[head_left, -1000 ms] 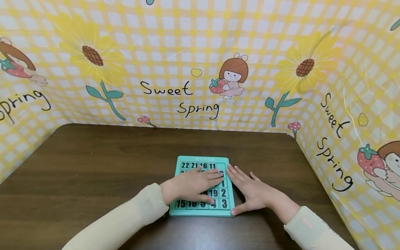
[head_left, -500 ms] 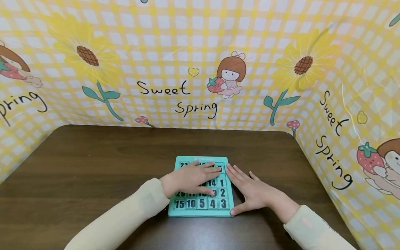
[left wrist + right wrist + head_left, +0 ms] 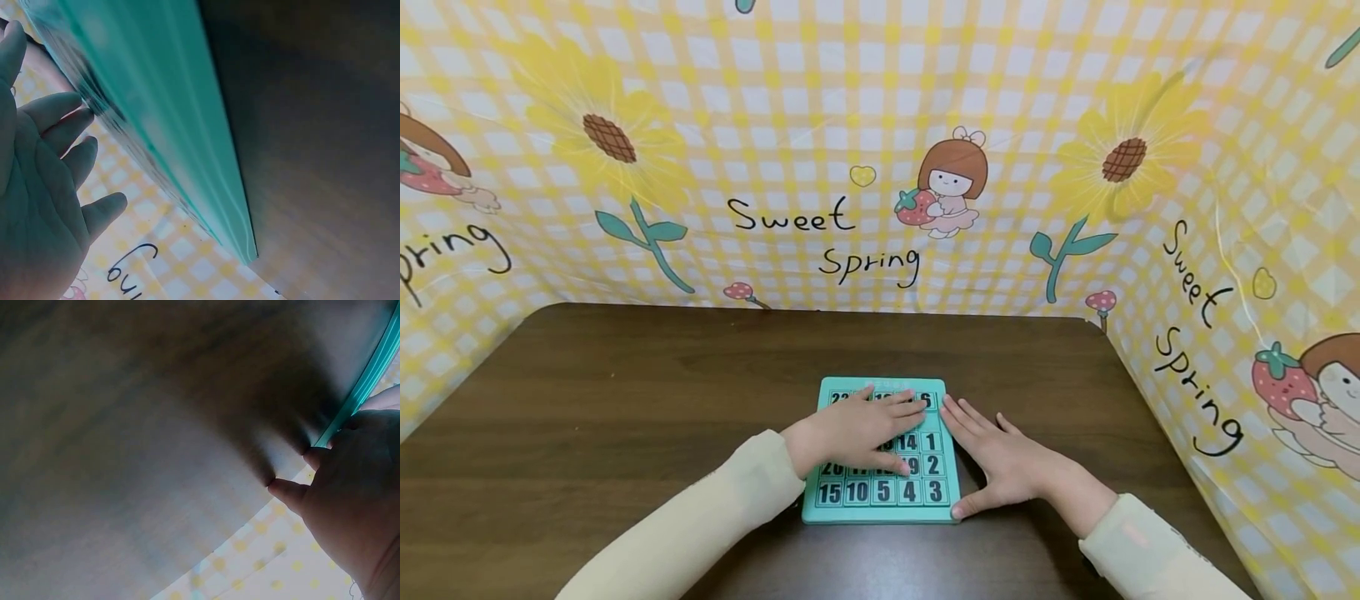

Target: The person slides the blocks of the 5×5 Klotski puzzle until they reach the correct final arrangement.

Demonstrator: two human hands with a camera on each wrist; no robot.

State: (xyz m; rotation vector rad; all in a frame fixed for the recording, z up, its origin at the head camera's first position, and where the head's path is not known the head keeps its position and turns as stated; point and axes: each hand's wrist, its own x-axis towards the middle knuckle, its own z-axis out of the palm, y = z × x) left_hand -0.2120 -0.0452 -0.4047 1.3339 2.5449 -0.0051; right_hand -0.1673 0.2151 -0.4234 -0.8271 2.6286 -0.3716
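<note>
A turquoise number sliding puzzle with black-numbered tiles lies flat on the table. Across its upper part extends my left hand, palm down with fingers straight, hiding several tiles. Its fingertips reach the tile marked 6 in the top right corner; a gap shows below that tile. My right hand rests on the table to the right, its fingertips and thumb against the puzzle's right side. In the left wrist view, the spread fingers of the left hand show above the puzzle's edge.
The dark brown wooden table extends around the puzzle. Yellow checked cloth with flowers and lettering hangs at the back and on both sides. Light sleeves cover both forearms.
My left hand has shifted slightly toward the far side. The 6 tile has slid from the second row up into the top right corner. My right hand stays put.
</note>
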